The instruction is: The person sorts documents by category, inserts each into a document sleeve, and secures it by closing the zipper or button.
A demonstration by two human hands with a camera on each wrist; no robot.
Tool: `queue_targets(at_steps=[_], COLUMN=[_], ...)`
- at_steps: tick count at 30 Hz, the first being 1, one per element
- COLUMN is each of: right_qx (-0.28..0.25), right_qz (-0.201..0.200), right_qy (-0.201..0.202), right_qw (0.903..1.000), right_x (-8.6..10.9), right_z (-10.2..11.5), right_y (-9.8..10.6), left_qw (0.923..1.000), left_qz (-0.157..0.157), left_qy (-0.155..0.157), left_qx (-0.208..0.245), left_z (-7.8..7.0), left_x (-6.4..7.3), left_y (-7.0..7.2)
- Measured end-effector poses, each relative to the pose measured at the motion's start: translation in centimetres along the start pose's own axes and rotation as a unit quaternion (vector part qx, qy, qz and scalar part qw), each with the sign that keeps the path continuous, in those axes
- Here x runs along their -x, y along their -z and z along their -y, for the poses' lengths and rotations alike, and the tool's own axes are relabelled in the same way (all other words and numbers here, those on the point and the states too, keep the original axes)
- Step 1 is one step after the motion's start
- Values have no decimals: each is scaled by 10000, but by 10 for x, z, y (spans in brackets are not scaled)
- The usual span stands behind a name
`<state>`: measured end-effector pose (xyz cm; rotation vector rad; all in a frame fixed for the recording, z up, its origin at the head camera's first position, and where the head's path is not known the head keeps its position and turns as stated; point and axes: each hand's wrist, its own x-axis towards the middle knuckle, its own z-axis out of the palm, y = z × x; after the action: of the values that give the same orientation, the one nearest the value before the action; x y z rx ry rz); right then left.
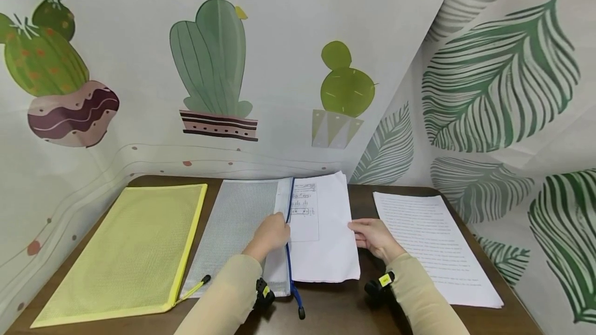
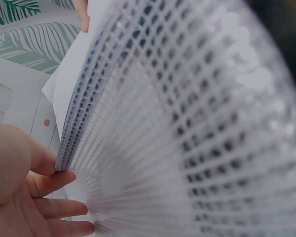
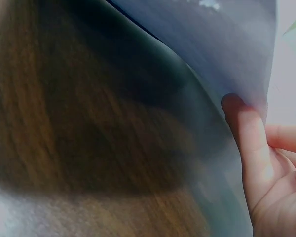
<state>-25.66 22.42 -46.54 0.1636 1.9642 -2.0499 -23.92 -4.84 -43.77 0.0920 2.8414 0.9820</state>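
Note:
A clear mesh zip pouch (image 1: 237, 206) with a blue zip lies in the middle of the table. My left hand (image 1: 271, 234) pinches its blue-zip edge between thumb and index finger; the left wrist view shows the mesh (image 2: 133, 163) bowed up from that hold. White papers (image 1: 326, 257) stick out of the pouch's right side, their left part behind the zip edge. A printed diagram shows on the top sheet. My right hand (image 1: 374, 237) pinches the papers' right edge, thumb on one face and fingers on the other. In the right wrist view the papers (image 3: 227, 54) curve above the table.
To the left lies a yellow mesh zip pouch (image 1: 125, 242), its zip pull near the clear pouch. A stack of printed sheets (image 1: 428, 242) rests on the right of the brown table (image 1: 335, 309). Behind hangs a curtain (image 1: 284, 66) with cacti and leaves.

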Motion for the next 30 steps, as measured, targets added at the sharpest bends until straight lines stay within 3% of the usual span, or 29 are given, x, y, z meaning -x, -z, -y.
queue_targets(at_steps=[30], right_qx=[435], right_qz=[7], right_qy=[45], right_qw=[9990], right_x=[-2], right_z=[5], right_y=[-8], left_qw=[9993], left_qz=[-88], left_qy=[-255], left_qx=[-246], left_z=[0], left_x=[5], left_y=[-3])
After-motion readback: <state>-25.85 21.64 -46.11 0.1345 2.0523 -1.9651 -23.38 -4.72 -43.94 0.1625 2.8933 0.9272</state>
